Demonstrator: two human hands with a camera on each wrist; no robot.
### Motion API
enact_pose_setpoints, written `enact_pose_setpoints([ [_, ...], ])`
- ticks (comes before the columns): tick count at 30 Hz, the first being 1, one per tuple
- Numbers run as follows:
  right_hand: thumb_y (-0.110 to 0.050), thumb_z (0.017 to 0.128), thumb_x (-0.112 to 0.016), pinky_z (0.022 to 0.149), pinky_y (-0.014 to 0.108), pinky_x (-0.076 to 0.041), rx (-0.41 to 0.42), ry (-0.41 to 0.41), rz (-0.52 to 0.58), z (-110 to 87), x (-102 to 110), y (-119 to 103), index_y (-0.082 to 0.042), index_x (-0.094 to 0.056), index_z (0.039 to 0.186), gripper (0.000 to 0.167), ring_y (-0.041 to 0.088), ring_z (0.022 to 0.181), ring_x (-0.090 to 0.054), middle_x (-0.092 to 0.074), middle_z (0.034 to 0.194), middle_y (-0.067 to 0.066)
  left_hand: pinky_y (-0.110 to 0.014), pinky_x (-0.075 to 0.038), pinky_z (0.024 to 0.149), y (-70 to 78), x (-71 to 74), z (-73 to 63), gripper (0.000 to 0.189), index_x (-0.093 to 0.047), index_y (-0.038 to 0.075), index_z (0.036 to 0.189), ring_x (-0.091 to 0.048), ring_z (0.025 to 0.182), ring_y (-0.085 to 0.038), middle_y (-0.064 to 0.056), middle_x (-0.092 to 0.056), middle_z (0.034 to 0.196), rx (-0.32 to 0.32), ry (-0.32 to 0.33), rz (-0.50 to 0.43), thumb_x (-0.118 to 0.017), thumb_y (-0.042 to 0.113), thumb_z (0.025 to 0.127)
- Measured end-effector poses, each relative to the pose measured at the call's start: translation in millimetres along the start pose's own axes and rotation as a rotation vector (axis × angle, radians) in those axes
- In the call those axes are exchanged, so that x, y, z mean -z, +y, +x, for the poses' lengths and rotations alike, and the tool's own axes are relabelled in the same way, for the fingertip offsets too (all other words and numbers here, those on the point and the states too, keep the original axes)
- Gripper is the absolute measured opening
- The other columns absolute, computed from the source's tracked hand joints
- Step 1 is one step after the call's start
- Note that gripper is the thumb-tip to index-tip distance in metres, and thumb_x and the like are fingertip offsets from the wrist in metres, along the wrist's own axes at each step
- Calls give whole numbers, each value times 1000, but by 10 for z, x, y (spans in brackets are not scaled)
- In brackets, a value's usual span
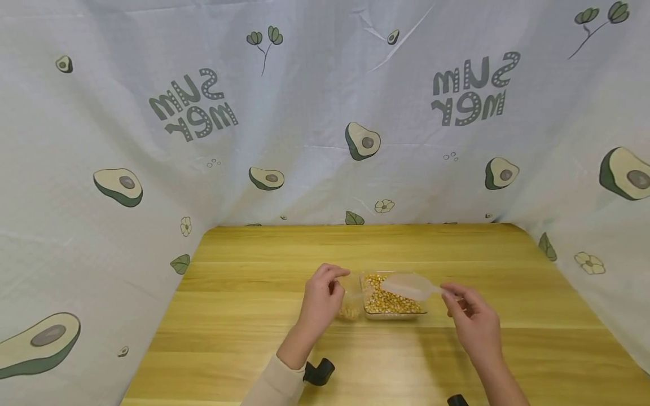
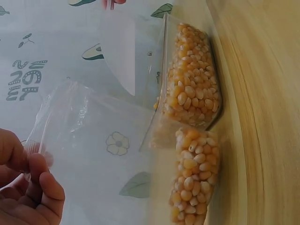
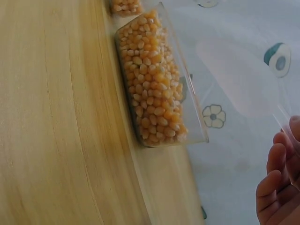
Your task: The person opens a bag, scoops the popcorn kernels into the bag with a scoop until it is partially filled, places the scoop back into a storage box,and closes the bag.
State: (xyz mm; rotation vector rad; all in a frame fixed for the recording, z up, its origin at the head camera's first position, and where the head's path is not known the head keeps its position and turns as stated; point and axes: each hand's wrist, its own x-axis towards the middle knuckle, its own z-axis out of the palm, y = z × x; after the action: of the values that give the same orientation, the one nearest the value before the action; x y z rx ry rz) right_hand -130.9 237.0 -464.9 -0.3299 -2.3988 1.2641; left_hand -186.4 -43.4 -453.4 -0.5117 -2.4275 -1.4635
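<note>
My left hand (image 1: 321,299) pinches the top edge of a clear plastic bag (image 2: 89,110), whose lower part holds corn kernels (image 2: 194,176) and rests on the table. Just right of the bag stands a clear rectangular container (image 1: 396,316) with corn kernels (image 3: 152,89) heaped inside. In my right hand (image 1: 474,321) is the thin handle of a translucent white scoop (image 1: 408,286), gripped between thumb and fingers. The scoop hangs over the container, its tip pointing left toward the bag. No kernels show on the scoop in the right wrist view.
The wooden table (image 1: 228,332) has a light grain. A white curtain (image 1: 315,113) printed with avocados and letters rises behind the table and along both sides. Black wrist-camera mounts, one on the left wrist (image 1: 319,372), show near the bottom of the head view.
</note>
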Motion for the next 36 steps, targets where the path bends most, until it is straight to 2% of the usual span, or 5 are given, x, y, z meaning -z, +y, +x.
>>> enact_pose_setpoints([
  [8,-27,97,-65,47,25,-42,27,-49,-3,25,16,62,-13,-72,115,24,7,66,-57,-59,82,-22,-17,-37,56,-46,29,-40,37,-69,2,120,-39,66,-5,-8,-63,117,82,7,-121,-52,-8,89],
  [15,-19,97,-65,49,23,-45,186,-118,-106,87,69,139,-12,-73,112,18,1,65,-58,-68,85,-7,-16,-43,61,-112,53,-101,44,-64,2,128,-42,72,-6,-9,-57,123,93,-2,-142,-52,-9,87],
  [20,-20,98,-64,50,24,-45,241,-152,-164,137,147,171,-15,-72,113,18,1,67,-58,-68,93,-6,-17,-46,64,-142,54,-130,47,-64,2,129,-43,73,-5,-9,-57,124,88,21,-159,-52,-11,85],
  [27,-14,98,-63,47,24,-42,336,-164,-204,180,271,167,-13,-72,112,18,-1,63,-55,-70,91,9,-16,-47,64,-170,32,-177,48,-65,0,127,-43,74,-5,-12,-57,121,89,51,-182,-52,-14,83],
  [36,-5,93,-67,57,19,-47,529,-176,-319,296,439,36,-11,-73,109,19,-9,71,-53,-71,95,4,-16,-46,66,-180,41,-194,48,-63,0,130,-42,75,-6,-8,-56,124,126,41,-201,-51,-12,85],
])
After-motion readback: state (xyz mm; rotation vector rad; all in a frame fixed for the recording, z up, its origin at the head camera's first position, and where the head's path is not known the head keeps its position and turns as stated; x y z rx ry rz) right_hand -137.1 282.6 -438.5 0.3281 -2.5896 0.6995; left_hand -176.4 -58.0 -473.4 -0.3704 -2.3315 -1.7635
